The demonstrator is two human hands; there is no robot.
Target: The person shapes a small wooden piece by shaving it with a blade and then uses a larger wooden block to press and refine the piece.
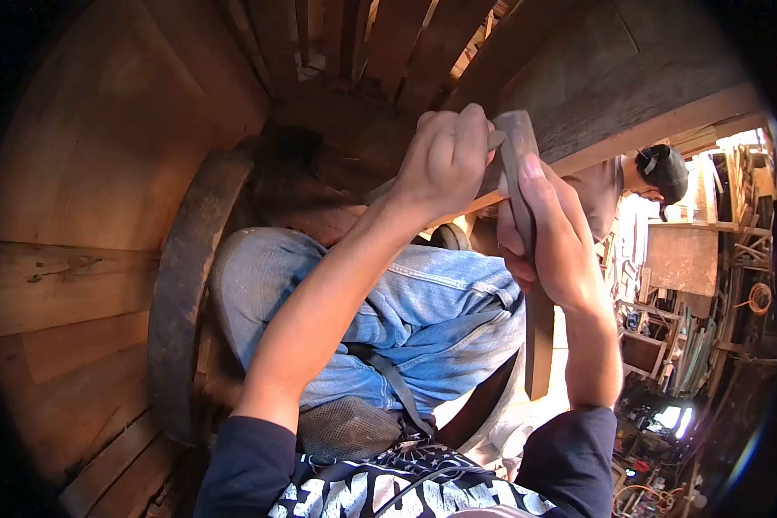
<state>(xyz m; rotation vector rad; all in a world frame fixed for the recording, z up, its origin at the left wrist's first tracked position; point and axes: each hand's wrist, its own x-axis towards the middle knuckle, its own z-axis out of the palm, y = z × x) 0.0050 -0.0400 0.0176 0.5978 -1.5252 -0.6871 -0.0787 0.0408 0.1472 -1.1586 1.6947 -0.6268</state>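
A long, narrow wooden piece (540,345) with a curved, wider upper end runs down past my right forearm. My right hand (552,224) is wrapped round its upper part, the thumb lying along its face. Just left of its top end is my left hand (449,160), closed in a fist. A small rounded tip (495,140) sticks out of that fist toward the wooden piece; the rest of it is hidden by the fingers. Both hands are raised above my bent legs in blue jeans (440,293).
Wooden panels (78,155) rise on the left, beside a dark curved timber (181,285). A long beam (656,121) crosses the upper right. Another person in a dark cap (665,173) is beyond it. Shelves, wood pieces and a coiled cable (758,299) stand at the far right.
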